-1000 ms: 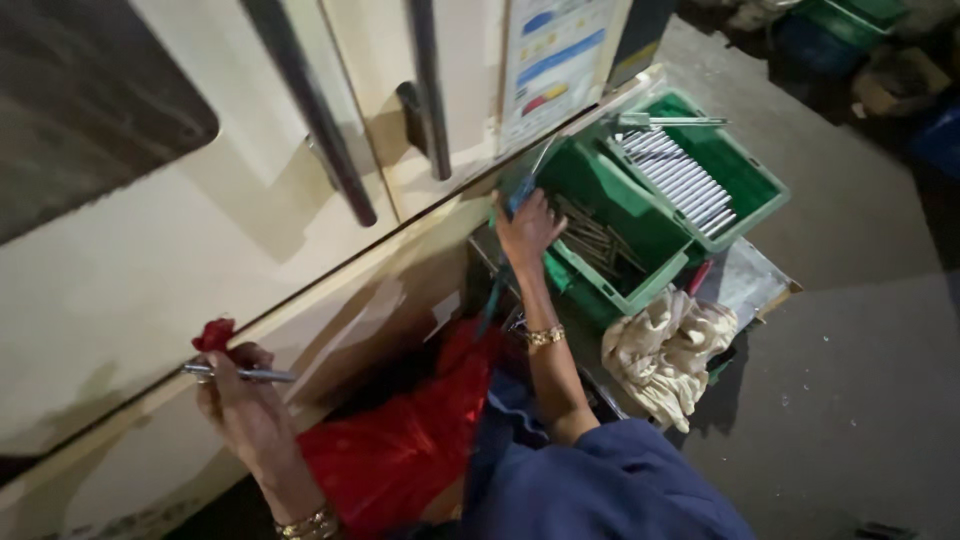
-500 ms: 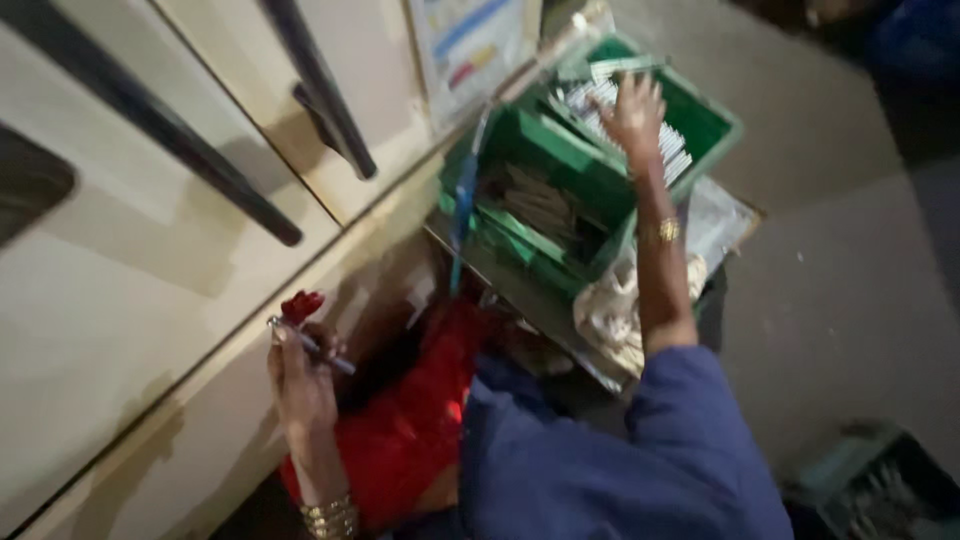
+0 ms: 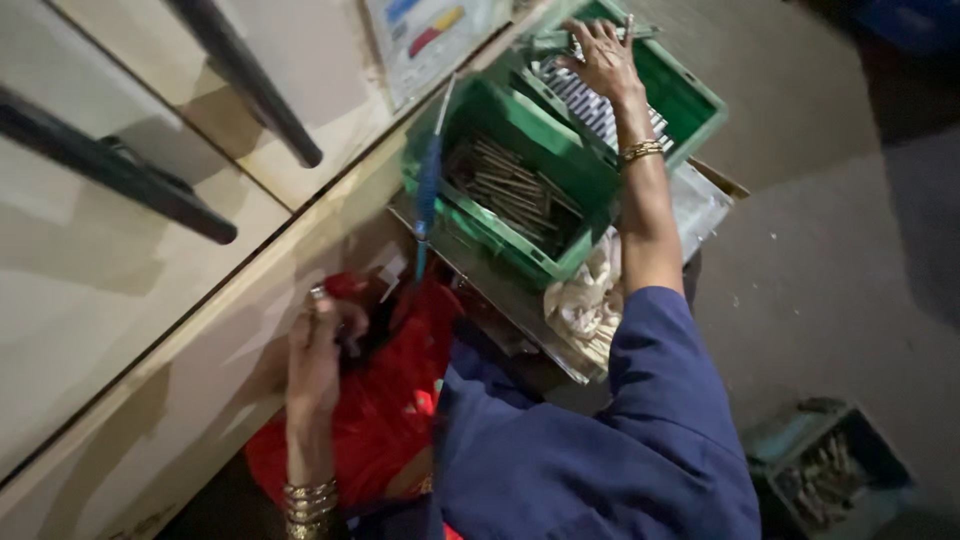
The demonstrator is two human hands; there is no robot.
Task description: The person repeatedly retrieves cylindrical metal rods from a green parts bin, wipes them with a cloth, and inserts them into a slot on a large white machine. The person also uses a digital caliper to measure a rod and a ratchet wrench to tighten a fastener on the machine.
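The right hand (image 3: 605, 55) is stretched out over the far green crate (image 3: 700, 100), its fingers spread and lowered onto the rows of pale metal rods (image 3: 590, 100) packed inside; whether a rod is actually pinched between the fingers cannot be told. The left hand (image 3: 318, 350) is held near the cream machine panel (image 3: 120, 290), clenched about a small thin metal piece (image 3: 316, 296) whose tip shows above the fingers, with red cloth (image 3: 385, 400) bunched just beside and beneath it. Several slips could be expected from this posture. The reach is long and made across the near green crate (image 3: 520, 190), so the sleeve (image 3: 660, 400) could be dragged over that crate's rim and the loose dark rods (image 3: 510, 185) in it could be disturbed. A rod taken with spread fingertips could be dropped back among its neighbours or knocked out of its row. With the gaze turned towards the crates, the piece in the left hand could be let slip into the folds of cloth, where it would be hard to find. The pale rods are seen as slim, straight and uniform, laid side by side in a tidy bank and catching the light, while those in the near crate lie darker and jumbled.
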